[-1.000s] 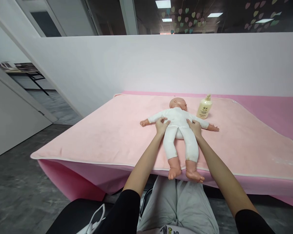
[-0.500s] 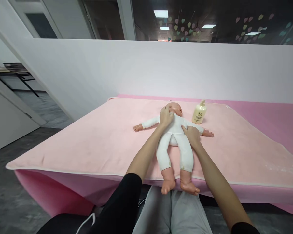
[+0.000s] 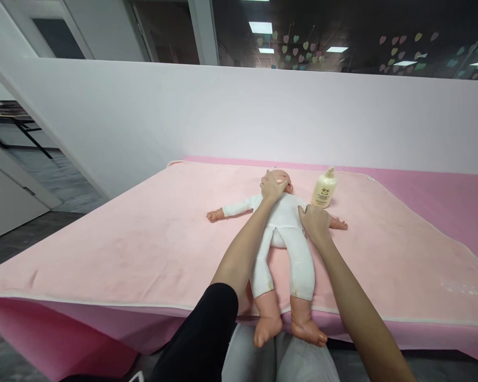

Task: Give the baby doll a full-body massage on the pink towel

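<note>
A baby doll (image 3: 286, 213) in a white cloth body lies on its back, head away from me, feet hanging past the table's front edge. My left hand (image 3: 272, 188) cups the doll's head, with the thumb across its face; the face is partly covered. At the doll's other side, my right hand (image 3: 315, 220) is closed around its upper arm, hiding part of the sleeve. The doll's other arm stretches out to the left. Just beyond my right hand stands a pale yellow pump bottle (image 3: 324, 191).
A pink blanket (image 3: 143, 233) with a white edge covers the table, over a darker pink cover (image 3: 434, 196). Behind the table rises a white wall (image 3: 231, 111) with dark glass above. A doorway with a black-framed table (image 3: 27, 130) is at the left.
My left hand has turned on the doll's head, its thumb now over the face. My right hand has shifted slightly up along the arm. The view has moved a little closer.
</note>
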Action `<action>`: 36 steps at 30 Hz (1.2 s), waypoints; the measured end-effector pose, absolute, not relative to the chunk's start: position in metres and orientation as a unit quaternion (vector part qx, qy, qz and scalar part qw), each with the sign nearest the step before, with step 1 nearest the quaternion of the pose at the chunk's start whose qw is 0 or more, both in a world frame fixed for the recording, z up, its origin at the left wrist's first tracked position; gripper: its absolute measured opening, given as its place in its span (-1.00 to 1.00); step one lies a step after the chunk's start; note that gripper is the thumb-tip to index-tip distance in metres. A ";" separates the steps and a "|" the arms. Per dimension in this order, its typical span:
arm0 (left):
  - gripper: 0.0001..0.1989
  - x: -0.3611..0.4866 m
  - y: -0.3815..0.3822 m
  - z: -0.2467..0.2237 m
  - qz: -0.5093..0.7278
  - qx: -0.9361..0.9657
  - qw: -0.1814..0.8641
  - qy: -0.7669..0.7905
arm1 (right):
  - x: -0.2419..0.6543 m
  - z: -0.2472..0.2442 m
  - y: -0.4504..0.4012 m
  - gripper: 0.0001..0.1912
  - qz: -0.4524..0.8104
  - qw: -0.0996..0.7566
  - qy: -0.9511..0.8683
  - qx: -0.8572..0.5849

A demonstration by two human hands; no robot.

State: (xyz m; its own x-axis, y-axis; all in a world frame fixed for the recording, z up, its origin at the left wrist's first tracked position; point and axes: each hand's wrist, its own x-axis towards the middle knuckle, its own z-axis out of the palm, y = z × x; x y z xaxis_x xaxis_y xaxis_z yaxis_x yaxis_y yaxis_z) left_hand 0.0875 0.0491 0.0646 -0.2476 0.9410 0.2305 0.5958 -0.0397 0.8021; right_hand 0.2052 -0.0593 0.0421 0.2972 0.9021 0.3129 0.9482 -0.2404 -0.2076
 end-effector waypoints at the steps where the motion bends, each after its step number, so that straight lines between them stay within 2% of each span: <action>1: -0.03 0.082 0.050 0.062 0.443 0.568 0.226 0.656 | 0.207 0.045 -0.055 -0.55 -0.076 0.204 -0.584 -0.782; 6: -0.10 0.054 0.051 0.043 0.477 0.505 0.324 0.642 | 0.204 0.063 -0.015 -0.62 -0.045 0.333 -0.577 -0.744; 10: -0.29 0.046 0.051 0.034 0.500 0.508 0.319 0.624 | 0.182 0.069 0.035 -0.67 0.096 0.451 -0.529 -0.713; 13: -0.38 0.047 0.051 0.032 0.496 0.542 0.300 0.609 | 0.164 0.064 0.064 -0.62 0.189 0.479 -0.512 -0.688; 16: -0.42 0.049 0.056 0.033 0.468 0.554 0.300 0.619 | 0.157 0.055 0.078 -0.57 0.210 0.515 -0.523 -0.645; 19: -0.37 0.050 0.063 0.033 0.449 0.523 0.341 0.639 | 0.161 0.043 0.084 -0.64 0.200 0.570 -0.513 -0.610; 23: -0.44 0.051 0.070 0.031 0.463 0.513 0.374 0.619 | 0.176 0.027 0.093 -0.68 0.236 0.639 -0.466 -0.565; 29: -0.60 0.060 0.076 0.035 0.553 0.635 0.200 0.501 | 0.180 0.007 0.115 -0.58 0.316 0.640 -0.467 -0.521; 33: -0.66 0.068 0.088 0.038 0.552 0.660 0.208 0.465 | 0.177 0.005 0.120 -0.53 0.349 0.635 -0.498 -0.476; 36: -0.61 0.069 0.100 0.039 0.549 0.620 0.268 0.492 | 0.175 0.008 0.117 -0.51 0.358 0.625 -0.511 -0.468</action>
